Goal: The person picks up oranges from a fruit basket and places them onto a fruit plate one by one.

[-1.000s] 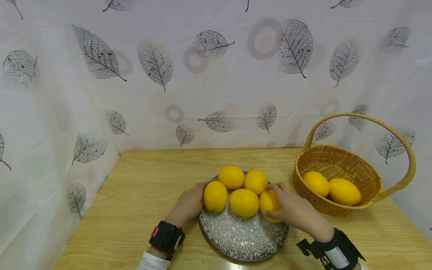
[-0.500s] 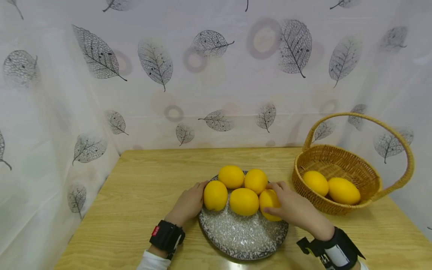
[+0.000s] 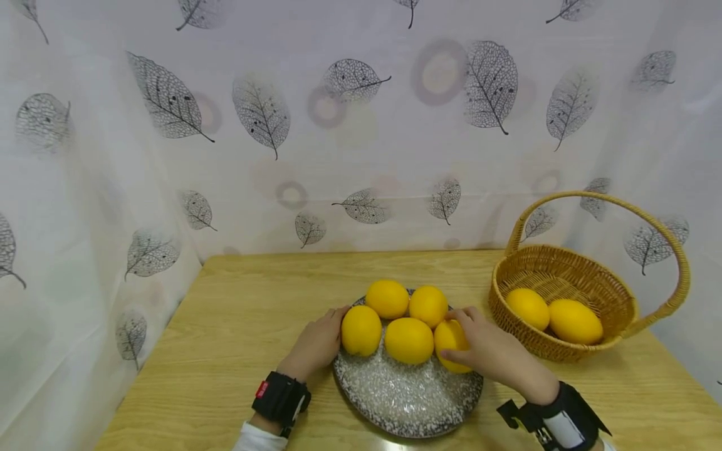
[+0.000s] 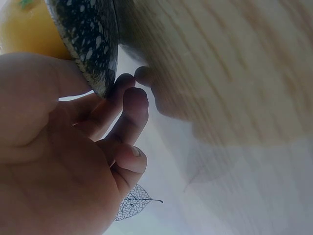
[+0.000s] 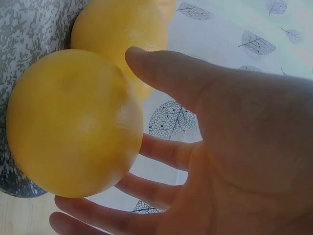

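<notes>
In the head view a round speckled grey plate (image 3: 406,401) with a dark rim carries several yellow oranges (image 3: 409,341) grouped on its far half. My left hand (image 3: 317,341) grips the plate's left rim; in the left wrist view the thumb lies above the rim (image 4: 95,49) and fingers reach beneath it. On the right side my right hand (image 3: 496,354) rests around the rightmost orange (image 3: 448,347). The right wrist view shows its fingers (image 5: 159,149) extended behind this orange (image 5: 73,122), with the thumb spread away from it.
To the right of the plate stands a wicker basket (image 3: 612,300) with a tall arched handle, holding two more yellow fruits (image 3: 575,321). The wooden table (image 3: 225,351) meets a leaf-printed curtain (image 3: 372,150) at its back and sides.
The head view has tilted slightly, so everything sits a little lower in it. Both hands, the plate and the oranges keep their places.
</notes>
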A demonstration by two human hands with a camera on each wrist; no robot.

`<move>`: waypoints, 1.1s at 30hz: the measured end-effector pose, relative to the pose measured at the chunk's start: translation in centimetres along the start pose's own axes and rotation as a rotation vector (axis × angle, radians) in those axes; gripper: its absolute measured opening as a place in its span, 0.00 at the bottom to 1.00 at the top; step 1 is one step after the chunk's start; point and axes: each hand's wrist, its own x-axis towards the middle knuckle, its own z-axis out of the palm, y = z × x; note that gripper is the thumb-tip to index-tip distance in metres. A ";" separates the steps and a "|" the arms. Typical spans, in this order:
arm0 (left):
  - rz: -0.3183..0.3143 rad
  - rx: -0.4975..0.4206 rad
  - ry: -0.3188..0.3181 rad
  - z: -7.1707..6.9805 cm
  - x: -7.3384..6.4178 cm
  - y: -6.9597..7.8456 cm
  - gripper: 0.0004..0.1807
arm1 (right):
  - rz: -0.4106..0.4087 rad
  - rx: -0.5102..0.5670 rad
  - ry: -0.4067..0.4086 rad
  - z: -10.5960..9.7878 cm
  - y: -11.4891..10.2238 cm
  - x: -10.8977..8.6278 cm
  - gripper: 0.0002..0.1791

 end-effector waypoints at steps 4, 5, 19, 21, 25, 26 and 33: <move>0.004 -0.002 0.005 0.1 0.1 -0.1 0.25 | -0.003 -0.008 0.000 -0.3 -0.1 -0.1 0.40; 0.005 0.000 0.007 0.1 0.1 -0.2 0.25 | -0.002 -0.010 -0.001 -0.4 -0.2 -0.1 0.39; -0.005 0.000 -0.005 0.1 0.0 -0.3 0.25 | -0.052 -0.006 -0.030 -3.0 0.6 0.6 0.35; -0.010 0.003 -0.006 0.1 0.1 -0.3 0.25 | -0.066 0.022 -0.020 -3.4 0.8 0.8 0.34; -0.010 0.005 -0.001 -0.1 0.1 -0.2 0.25 | -0.066 0.065 0.021 -4.2 1.7 1.4 0.30; -0.008 0.006 0.000 -0.1 0.1 -0.2 0.25 | -0.064 0.072 0.026 -4.3 1.9 1.5 0.29; -0.004 0.010 -0.005 -0.2 0.0 0.0 0.25 | -0.071 0.020 0.047 -5.8 4.4 2.5 0.28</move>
